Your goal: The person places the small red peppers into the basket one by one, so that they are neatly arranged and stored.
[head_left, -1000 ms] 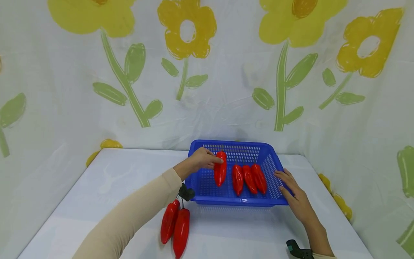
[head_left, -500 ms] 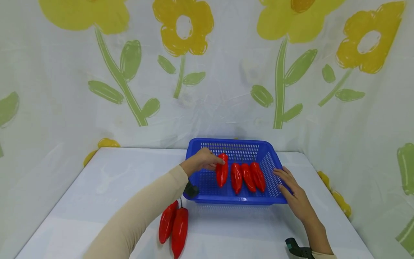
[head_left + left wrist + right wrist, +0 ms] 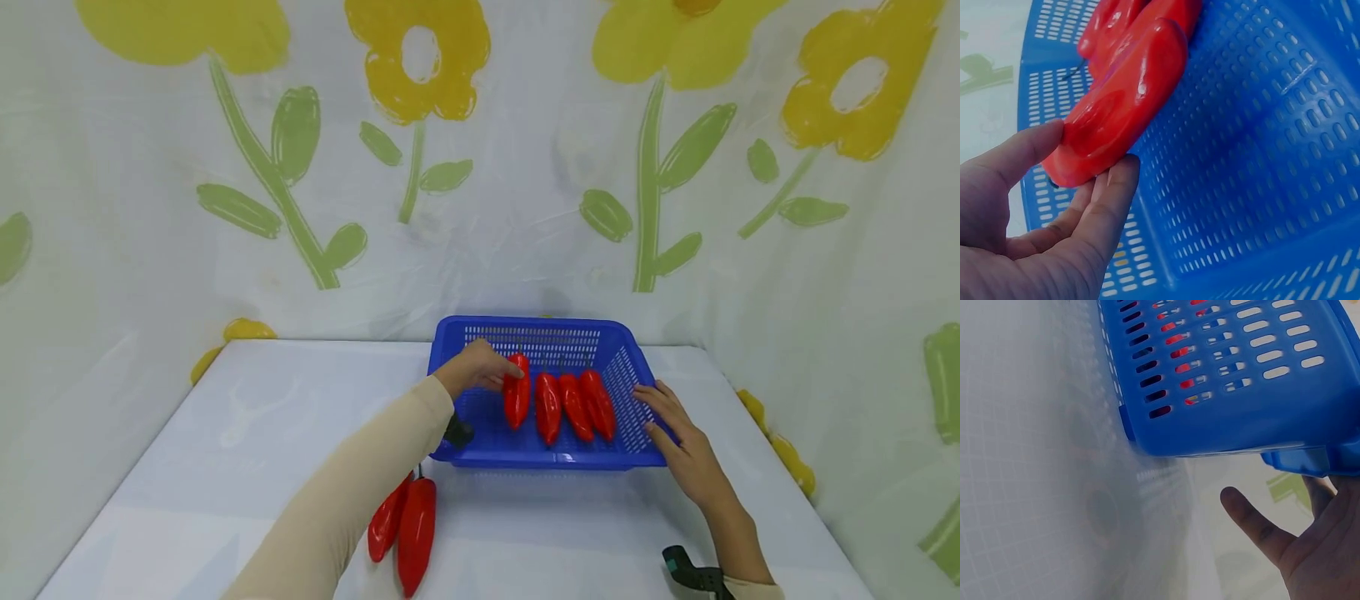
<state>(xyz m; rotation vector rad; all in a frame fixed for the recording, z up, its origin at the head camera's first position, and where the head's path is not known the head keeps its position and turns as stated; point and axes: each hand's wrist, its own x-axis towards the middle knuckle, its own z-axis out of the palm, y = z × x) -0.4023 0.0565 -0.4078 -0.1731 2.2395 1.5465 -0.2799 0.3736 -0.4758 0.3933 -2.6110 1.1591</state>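
Observation:
My left hand [image 3: 480, 367] pinches a glossy red chili pepper [image 3: 517, 404] near its stem end, over the left part of a blue plastic basket [image 3: 551, 459]. In the left wrist view, thumb and fingertips hold the end of that chili pepper [image 3: 1129, 94]. Beside it in the basket, three more red chili peppers [image 3: 575, 408] lie in a row. My right hand [image 3: 690, 454] rests at the basket's right rim with extended fingers. The right wrist view has the thumb of this hand [image 3: 1325, 556] held away from the basket wall, other fingers partly hidden behind the rim.
Two red chili peppers [image 3: 417, 533] lie on the white table [image 3: 540, 533] in front of the basket, one partly covered by the left sleeve [image 3: 360, 500]. A white curtain [image 3: 517, 233] printed with yellow flowers hangs behind the table.
The left hand and its chili pepper have moved slightly right and settled lower in the basket, close to the row. The right hand stays at the rim. The head view has shifted a little.

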